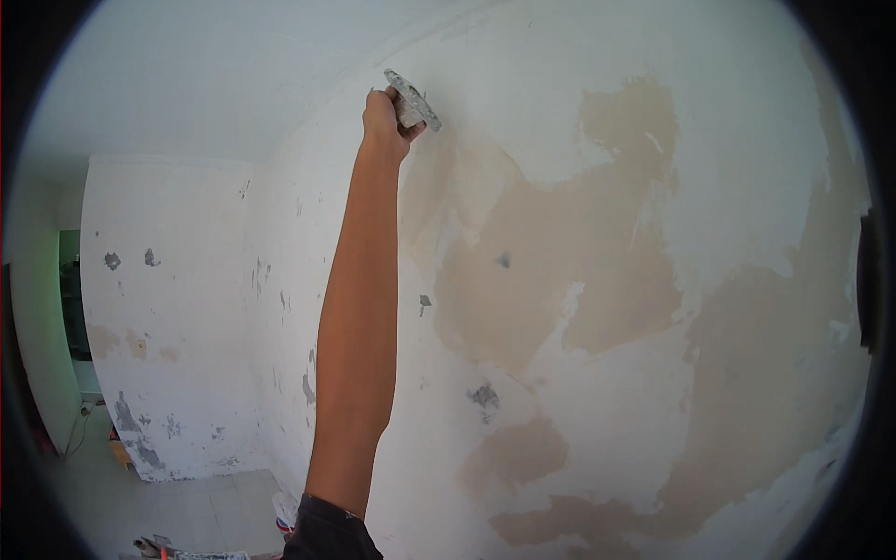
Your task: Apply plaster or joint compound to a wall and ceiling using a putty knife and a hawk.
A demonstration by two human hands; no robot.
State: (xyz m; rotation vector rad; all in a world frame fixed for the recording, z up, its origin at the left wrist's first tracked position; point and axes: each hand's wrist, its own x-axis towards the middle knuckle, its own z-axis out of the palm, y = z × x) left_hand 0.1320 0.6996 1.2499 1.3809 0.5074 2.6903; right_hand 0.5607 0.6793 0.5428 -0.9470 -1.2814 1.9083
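My left arm reaches up high along the wall, a dark sleeve at its lower end. My left hand (385, 117) is closed round a putty knife (412, 101). Its broad blade is caked with grey-white filler and tilts down to the right. The blade is close against the upper part of the white wall (523, 112); whether it touches cannot be made out. Damp-looking beige patches (523, 271) spread over the wall below and to the right of the tool. Small grey chipped spots (483, 397) show lower down. My right hand is out of the picture.
A second wall (177, 308) with grey chips meets this one in a corner at left. Beyond it is a doorway (70, 299). Tools and a white bag (285, 509) lie at the bottom, over a tiled floor (201, 504). A dark object (868, 280) juts in at the right edge.
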